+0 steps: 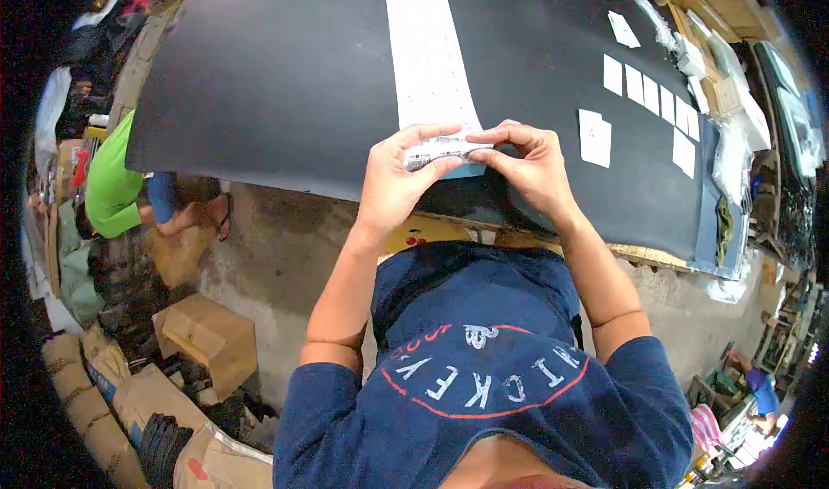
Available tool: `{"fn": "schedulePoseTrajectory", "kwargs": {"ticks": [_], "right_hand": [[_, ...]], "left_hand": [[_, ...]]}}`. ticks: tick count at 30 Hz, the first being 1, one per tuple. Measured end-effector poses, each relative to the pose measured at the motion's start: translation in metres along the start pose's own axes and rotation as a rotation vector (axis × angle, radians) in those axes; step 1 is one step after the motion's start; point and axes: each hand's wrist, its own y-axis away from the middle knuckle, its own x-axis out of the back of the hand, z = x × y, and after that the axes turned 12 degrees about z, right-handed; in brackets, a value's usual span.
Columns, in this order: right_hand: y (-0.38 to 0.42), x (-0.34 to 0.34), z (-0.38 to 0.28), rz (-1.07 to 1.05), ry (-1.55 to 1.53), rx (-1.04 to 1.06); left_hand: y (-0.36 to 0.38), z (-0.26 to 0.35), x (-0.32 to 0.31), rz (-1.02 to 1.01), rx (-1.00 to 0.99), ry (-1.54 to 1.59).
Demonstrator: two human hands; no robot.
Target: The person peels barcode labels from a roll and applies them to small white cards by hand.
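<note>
A long white strip of printed labels (429, 57) runs from the far edge of the black table toward me. Its near end is lifted and bent between my two hands, with small dark print and what looks like a barcode on it. My left hand (393, 178) pinches the strip's left side between thumb and fingers. On the right side, the thumb and forefinger of my right hand (531, 165) grip the same end. A light blue edge (466, 171) shows just below the strip, and I cannot make out what it belongs to.
The black tabletop (276, 74) bears several white cards (635, 83) in a row, with a small overlapping pile (594, 139) nearer me. Plastic bags (734, 161) and boxes lie past the right edge. A cardboard box (207, 342) is on the floor; a person in green (112, 187) is at left.
</note>
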Motion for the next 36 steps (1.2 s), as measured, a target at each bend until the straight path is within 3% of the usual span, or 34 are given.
{"fn": "schedulePoseTrajectory", "kwargs": {"ticks": [13,28,36], "right_hand": [[-0.007,0.002,0.004,0.138,0.022,0.056],[-0.009,0.005,-0.003,0.137,0.112,0.208],[-0.01,0.006,-0.006,0.083,0.052,0.165]], "left_hand": [[-0.011,0.007,-0.007,0.0,0.0,-0.007],[-0.014,0.01,-0.006,-0.042,0.018,0.052],[-0.013,0.016,-0.008,-0.027,0.057,0.134]]}}
